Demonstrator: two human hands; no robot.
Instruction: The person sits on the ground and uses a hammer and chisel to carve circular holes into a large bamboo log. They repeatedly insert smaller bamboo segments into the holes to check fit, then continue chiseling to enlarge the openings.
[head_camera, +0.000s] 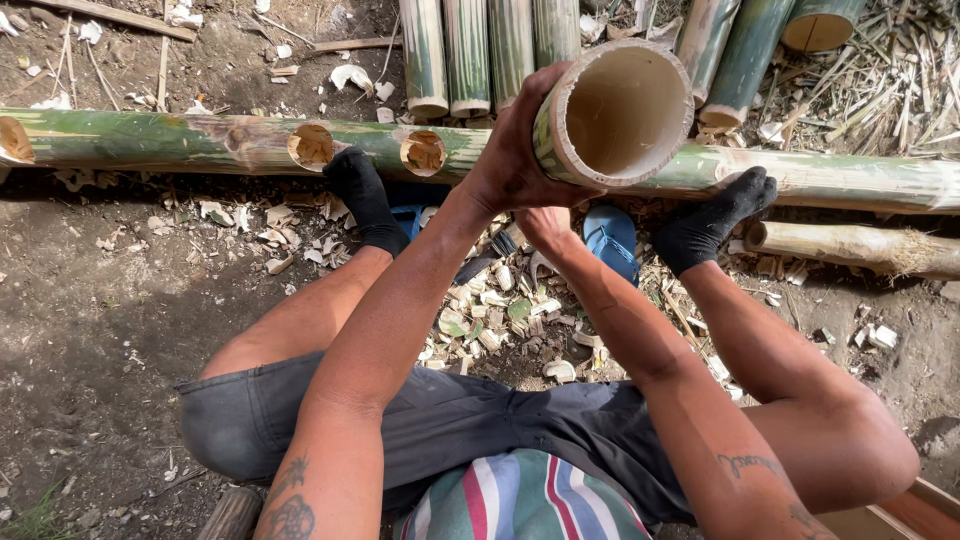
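My left hand (512, 160) grips a short hollow bamboo tube (615, 112) from its left side, with the open end tilted up toward me. My right hand (546, 226) is just beneath the tube, mostly hidden behind it, and its fingers cannot be made out. A long green bamboo pole (200, 142) lies across the ground in front of me, with round holes cut into it. My feet in black socks (362, 192) rest against this pole.
Several cut bamboo lengths (470, 50) lie beyond the pole. Bamboo chips (490, 320) litter the dirt between my legs. A blue sandal (612, 240) lies under the tube. A thinner pale bamboo piece (850, 245) lies at the right.
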